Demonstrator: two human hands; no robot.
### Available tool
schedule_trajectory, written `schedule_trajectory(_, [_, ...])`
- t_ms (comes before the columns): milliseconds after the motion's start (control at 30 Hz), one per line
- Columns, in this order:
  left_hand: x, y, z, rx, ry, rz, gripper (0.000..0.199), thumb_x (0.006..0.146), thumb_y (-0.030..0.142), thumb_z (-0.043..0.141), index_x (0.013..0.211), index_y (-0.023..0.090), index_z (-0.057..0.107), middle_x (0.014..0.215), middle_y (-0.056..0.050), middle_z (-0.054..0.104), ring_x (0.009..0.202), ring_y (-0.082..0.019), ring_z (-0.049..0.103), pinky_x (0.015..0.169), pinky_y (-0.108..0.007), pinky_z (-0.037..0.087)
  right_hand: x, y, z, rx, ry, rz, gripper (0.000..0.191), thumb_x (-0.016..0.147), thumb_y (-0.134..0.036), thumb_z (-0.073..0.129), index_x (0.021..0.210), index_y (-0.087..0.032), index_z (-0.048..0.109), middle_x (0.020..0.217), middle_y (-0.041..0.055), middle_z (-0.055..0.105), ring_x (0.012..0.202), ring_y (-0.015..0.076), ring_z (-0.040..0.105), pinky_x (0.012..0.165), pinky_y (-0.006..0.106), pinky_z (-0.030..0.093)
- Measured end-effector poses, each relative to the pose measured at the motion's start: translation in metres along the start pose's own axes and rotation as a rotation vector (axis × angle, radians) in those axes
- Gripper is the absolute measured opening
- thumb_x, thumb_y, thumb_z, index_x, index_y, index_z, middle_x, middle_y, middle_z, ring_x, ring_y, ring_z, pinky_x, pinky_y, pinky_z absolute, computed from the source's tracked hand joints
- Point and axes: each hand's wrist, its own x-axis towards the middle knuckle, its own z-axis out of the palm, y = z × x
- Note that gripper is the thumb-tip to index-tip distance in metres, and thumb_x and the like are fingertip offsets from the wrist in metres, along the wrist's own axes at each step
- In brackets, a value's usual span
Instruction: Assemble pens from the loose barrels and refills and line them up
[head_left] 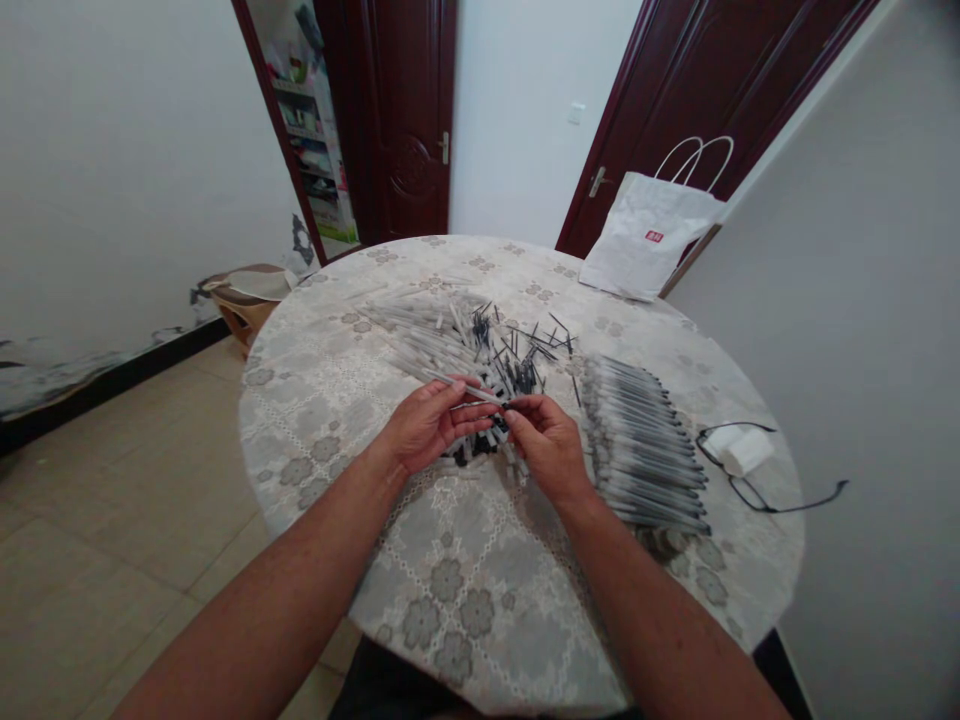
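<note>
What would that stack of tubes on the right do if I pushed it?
The stack of tubes might roll apart: they look round, and no band shows around them. Each is probably light, being so thin, and fairly stiff, since the pale tube in the left hand looks straight.

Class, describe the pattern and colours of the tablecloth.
The tablecloth has a floral pattern in greys and off-white, best seen in the head view.

Unreadable red label (654,237) on white bag (646,258)

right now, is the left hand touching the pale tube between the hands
Touching: the head view shows the left hand with its thumb on the pale tube.
</note>
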Motion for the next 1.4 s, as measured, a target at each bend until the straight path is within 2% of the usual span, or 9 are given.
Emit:
schedule_trajectory(333, [-0.0004,-0.0007,0.0010,0.014,-0.013,-0.003,0.020,0.094,0.023,0.066,0.111,0.012,0.065,0.111,-0.015,0.075,0.100,-0.027,0.075,0.087,-0.040,0.062,0.0008,0.0045,-0.0026,-0.013,-0.020,-0.012,0.026,0.083,-0.039,0.075,0.098,-0.020,0.066,0.075,-0.0014,0.066,0.056,0.0106,0.054,0.050,0.023,0.042])
schedule_trajectory(633, [-0.0002,-0.0003,0.0022,0.100,0.037,-0.026,0.023,0.093,0.023,0.068,0.112,0.009,0.067,0.095,-0.016,0.078,0.092,-0.023,0.077,0.086,-0.035,0.062,-0.0003,0.0085,-0.0051,-0.189,0.017,-0.157,0.021,0.086,-0.036,0.070,0.100,-0.021,0.068,0.085,0.0011,0.069,0.072,0.0148,0.060,0.067,0.027,0.048])
schedule_trajectory(833, [0.0004,-0.0014,-0.0004,0.109,0.027,-0.027,0.023,0.094,0.024,0.067,0.111,0.008,0.069,0.093,-0.016,0.079,0.088,-0.021,0.077,0.086,-0.034,0.062,-0.0024,0.0055,-0.0062,-0.274,0.028,-0.169,0.024,0.090,-0.041,0.066,0.102,-0.021,0.068,0.083,0.0009,0.069,0.071,0.0154,0.060,0.065,0.027,0.047])
schedule_trajectory(1033, [0.0004,-0.0032,0.0008,0.108,0.010,-0.039,0.023,0.092,0.023,0.069,0.110,0.009,0.070,0.093,-0.015,0.079,0.088,-0.021,0.077,0.085,-0.033,0.062,-0.0030,0.0028,-0.0088,-0.396,-0.014,-0.104,0.043,0.100,-0.053,0.048,0.078,-0.020,0.066,0.062,-0.0008,0.061,0.057,0.0142,0.055,0.055,0.026,0.040])
schedule_trajectory(1133, [0.0004,-0.0038,0.0018,0.109,0.017,-0.041,0.023,0.091,0.023,0.070,0.109,0.009,0.071,0.094,-0.015,0.079,0.089,-0.021,0.077,0.085,-0.033,0.062,-0.0042,0.0045,-0.0091,-0.353,0.002,-0.109,0.038,0.101,-0.052,0.045,0.092,-0.021,0.065,0.068,-0.0008,0.063,0.057,0.0141,0.055,0.055,0.026,0.041])
schedule_trajectory(1233, [0.0000,-0.0038,0.0023,0.099,0.019,-0.030,0.023,0.091,0.023,0.070,0.109,0.009,0.071,0.097,-0.016,0.079,0.091,-0.021,0.077,0.086,-0.033,0.061,-0.0058,0.0062,-0.0090,-0.341,0.015,-0.154,0.030,0.095,-0.047,0.057,0.111,-0.022,0.061,0.082,0.0003,0.067,0.063,0.0145,0.057,0.058,0.026,0.044])
schedule_trajectory(1300, [-0.0006,-0.0036,0.0027,0.092,0.026,-0.027,0.022,0.091,0.022,0.070,0.109,0.009,0.070,0.098,-0.015,0.078,0.090,-0.021,0.077,0.086,-0.033,0.061,-0.0066,0.0062,-0.0087,-0.394,0.010,-0.179,0.027,0.092,-0.043,0.061,0.110,-0.023,0.061,0.083,0.0002,0.066,0.067,0.0153,0.058,0.061,0.026,0.044])
schedule_trajectory(1400, [-0.0018,-0.0036,0.0036,0.093,0.031,-0.040,0.023,0.090,0.023,0.071,0.109,0.010,0.070,0.095,-0.015,0.078,0.088,-0.020,0.077,0.085,-0.033,0.061,-0.0075,0.0044,-0.0085,-0.470,-0.009,-0.171,0.022,0.096,-0.044,0.056,0.100,-0.023,0.062,0.077,-0.0006,0.065,0.066,0.0155,0.057,0.061,0.027,0.043])
